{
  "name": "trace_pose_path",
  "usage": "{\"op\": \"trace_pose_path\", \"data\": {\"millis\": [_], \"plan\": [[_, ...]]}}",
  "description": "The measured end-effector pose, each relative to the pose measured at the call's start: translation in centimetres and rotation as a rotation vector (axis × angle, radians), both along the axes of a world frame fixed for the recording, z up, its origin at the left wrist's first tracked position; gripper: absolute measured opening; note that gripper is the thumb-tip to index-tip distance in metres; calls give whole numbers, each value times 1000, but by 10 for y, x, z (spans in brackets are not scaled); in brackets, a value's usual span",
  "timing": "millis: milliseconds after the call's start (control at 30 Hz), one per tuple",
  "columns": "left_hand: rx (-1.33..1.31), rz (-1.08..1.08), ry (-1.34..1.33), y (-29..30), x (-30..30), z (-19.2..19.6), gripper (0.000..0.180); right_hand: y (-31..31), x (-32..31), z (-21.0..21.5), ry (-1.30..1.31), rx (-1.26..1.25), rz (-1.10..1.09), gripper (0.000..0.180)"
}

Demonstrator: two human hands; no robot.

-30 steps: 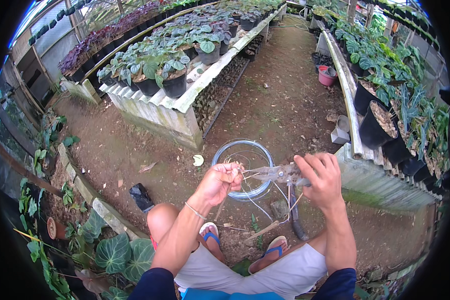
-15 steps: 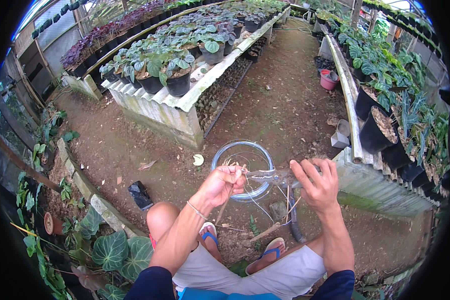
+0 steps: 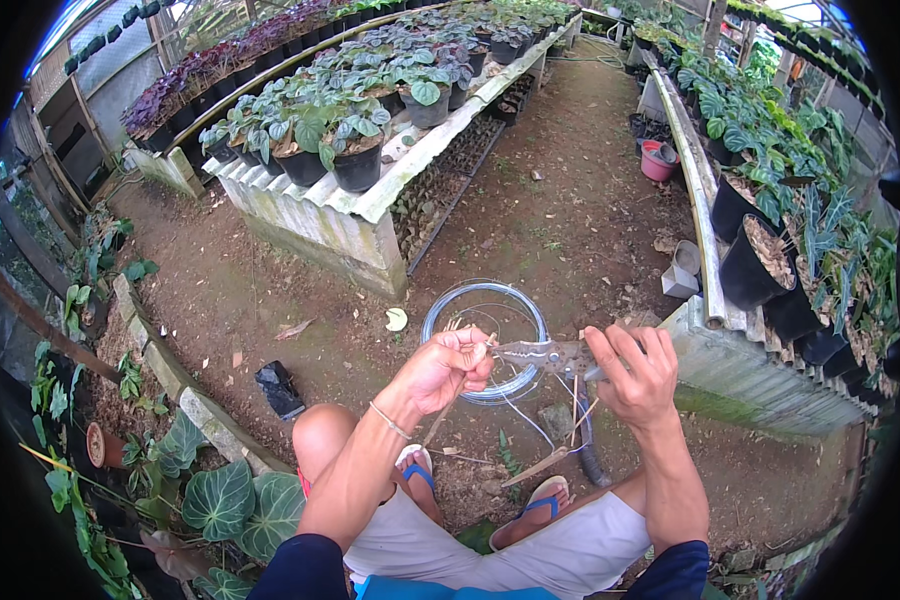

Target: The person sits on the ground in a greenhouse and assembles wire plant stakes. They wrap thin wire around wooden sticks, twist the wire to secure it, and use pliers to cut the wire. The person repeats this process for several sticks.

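— What sits at the left of the frame?
— Big green leaves (image 3: 220, 500) at lower left, potted plants on a bench (image 3: 370, 205) at upper left.

— And the middle?
— The left hand (image 3: 448, 367) is pinched narrow on a thin wire end and a stick, just below centre. Behind it on the dirt lies a coil of wire (image 3: 484, 340).

— To the right?
— The right hand (image 3: 635, 375) grips a pair of pliers (image 3: 545, 354), fingers partly spread, nose pointing at the left hand. Black pots (image 3: 750, 265) stand right.
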State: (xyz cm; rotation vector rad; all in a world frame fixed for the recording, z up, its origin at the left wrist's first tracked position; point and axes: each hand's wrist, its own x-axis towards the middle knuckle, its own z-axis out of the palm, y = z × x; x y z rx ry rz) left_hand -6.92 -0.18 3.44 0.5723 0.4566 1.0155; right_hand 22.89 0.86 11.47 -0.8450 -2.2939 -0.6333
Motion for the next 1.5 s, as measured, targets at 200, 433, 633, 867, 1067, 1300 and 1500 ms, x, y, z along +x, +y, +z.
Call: {"op": "trace_pose_path", "data": {"millis": [200,433,633,867,1067,1300,1500], "plan": [[122,224,333,-2,11,3,5,-1,3,-3,-18,-135,-33,68],[296,442,643,0,23,-3,6,-9,-2,-8,9,-306,-101,69],[391,565,1067,-5,32,8,7,-23,-15,-9,-20,-388,-216,63],[557,667,1244,-6,39,4,8,-38,-23,-5,-65,-500,-324,58],[637,612,1317,-6,38,-6,10,-44,-22,-4,-72,-656,-385,59],[249,306,929,7,15,-2,7,-16,-3,1,-56,-561,-212,69],[84,55,480,4,6,2,12,-13,-9,-13,21,-495,-139,78]]}}
